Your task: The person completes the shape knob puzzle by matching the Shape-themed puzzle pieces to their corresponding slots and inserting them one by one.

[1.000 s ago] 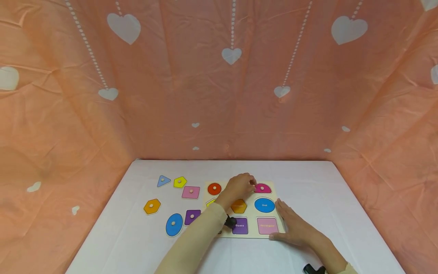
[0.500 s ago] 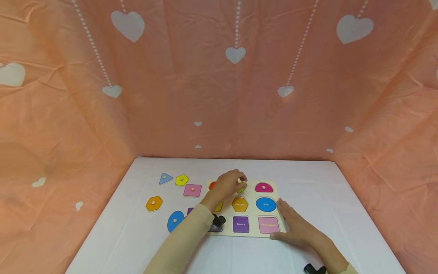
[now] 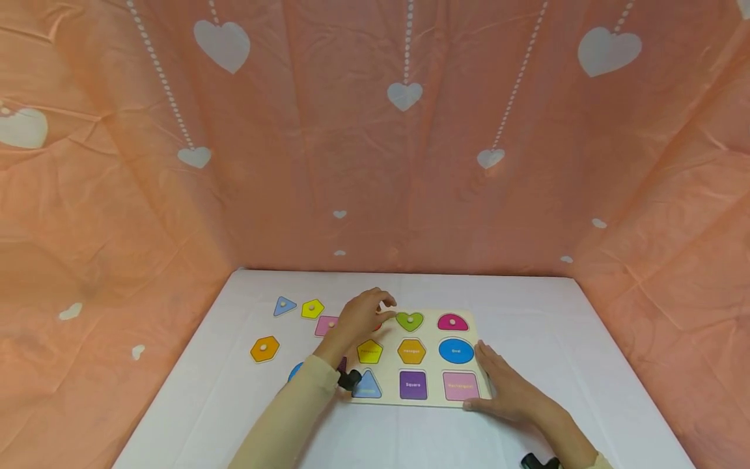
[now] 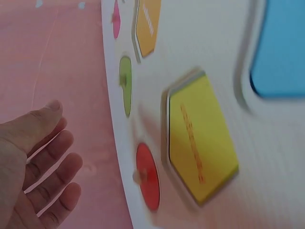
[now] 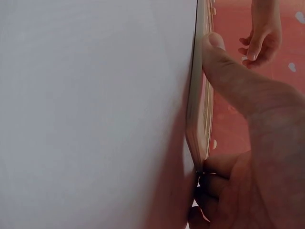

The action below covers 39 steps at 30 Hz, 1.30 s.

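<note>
My left hand [image 3: 360, 319] hovers over the puzzle board's left side, thumb apart from loosely bent fingers, holding nothing. It partly covers the red circle [image 4: 148, 176], a knobbed piece set in the board. My right hand [image 3: 510, 391] holds the near right corner of the wooden puzzle board [image 3: 432, 352], thumb on the near edge and fingers along the right edge. A green heart [image 3: 409, 321] and a magenta semicircle [image 3: 453, 322] sit in the top row with knobs. Below are knobless printed shapes, including the yellow pentagon [image 4: 202, 143], blue oval and purple square [image 3: 413, 385].
Loose knobbed pieces lie left of the board: a blue triangle [image 3: 284, 306], yellow pentagon [image 3: 312, 309], orange hexagon [image 3: 265, 349] and pink rectangle [image 3: 325, 326]. My left arm partly hides a blue oval [image 3: 295, 370] and a purple piece. Peach curtains surround the white table [image 3: 527, 306].
My left hand has drawn back leftward from near the semicircle, past the green heart, uncovering the heart and the printed triangle. My right hand has stayed at the board's corner.
</note>
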Tool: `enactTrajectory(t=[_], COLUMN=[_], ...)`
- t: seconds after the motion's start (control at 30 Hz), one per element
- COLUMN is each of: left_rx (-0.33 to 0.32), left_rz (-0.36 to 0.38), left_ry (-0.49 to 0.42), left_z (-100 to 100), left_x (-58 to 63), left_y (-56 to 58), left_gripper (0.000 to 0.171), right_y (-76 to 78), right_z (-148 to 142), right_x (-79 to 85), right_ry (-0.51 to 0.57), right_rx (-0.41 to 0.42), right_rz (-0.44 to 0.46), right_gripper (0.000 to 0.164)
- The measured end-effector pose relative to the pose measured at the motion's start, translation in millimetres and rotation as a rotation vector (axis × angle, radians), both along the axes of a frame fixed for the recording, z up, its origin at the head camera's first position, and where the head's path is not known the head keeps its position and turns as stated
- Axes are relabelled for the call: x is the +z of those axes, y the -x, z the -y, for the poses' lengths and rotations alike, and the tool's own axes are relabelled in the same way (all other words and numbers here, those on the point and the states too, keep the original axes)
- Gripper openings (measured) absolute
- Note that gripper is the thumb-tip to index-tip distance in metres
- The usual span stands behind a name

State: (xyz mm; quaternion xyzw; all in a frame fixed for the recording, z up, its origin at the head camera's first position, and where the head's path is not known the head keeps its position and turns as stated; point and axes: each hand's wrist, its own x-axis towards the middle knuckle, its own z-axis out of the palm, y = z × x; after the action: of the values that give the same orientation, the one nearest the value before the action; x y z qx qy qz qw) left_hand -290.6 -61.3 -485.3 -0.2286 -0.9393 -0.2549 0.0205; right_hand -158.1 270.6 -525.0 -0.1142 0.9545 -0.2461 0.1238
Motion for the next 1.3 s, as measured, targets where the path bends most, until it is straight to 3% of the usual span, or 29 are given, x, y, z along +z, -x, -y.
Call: enactTrajectory(t=[0.4,0.6,0.97,1.3], left_rx=[0.126,0.138,0.206,0.202], left_rz=[0.055,0.013,0.024,-0.031], left_ry=[-0.023,-0.001,-0.015,-0.008], left_z=[45.7,69.5,116.3,144.4], left_x=[2.5,-1.6,-9.6,-18.4], left_y=[-2.9,-0.3,7.1,12.1], left_gripper=[0.027,0.024,0.024,0.017], right_y=[0.1,0.3,1.3,0.7], right_z=[0.6,0.8,-0.2,0.2], right_x=[-2.6,-2.6,-4.1,-6.5], right_ry=[-0.001,-0.005,0.004,0.011], right_rx=[-0.007,-0.006,0.0,-0.022], right_rz=[-0.01,-0.012,-0.01,0.001], right_gripper=[0.129,0.129,0.129,0.13])
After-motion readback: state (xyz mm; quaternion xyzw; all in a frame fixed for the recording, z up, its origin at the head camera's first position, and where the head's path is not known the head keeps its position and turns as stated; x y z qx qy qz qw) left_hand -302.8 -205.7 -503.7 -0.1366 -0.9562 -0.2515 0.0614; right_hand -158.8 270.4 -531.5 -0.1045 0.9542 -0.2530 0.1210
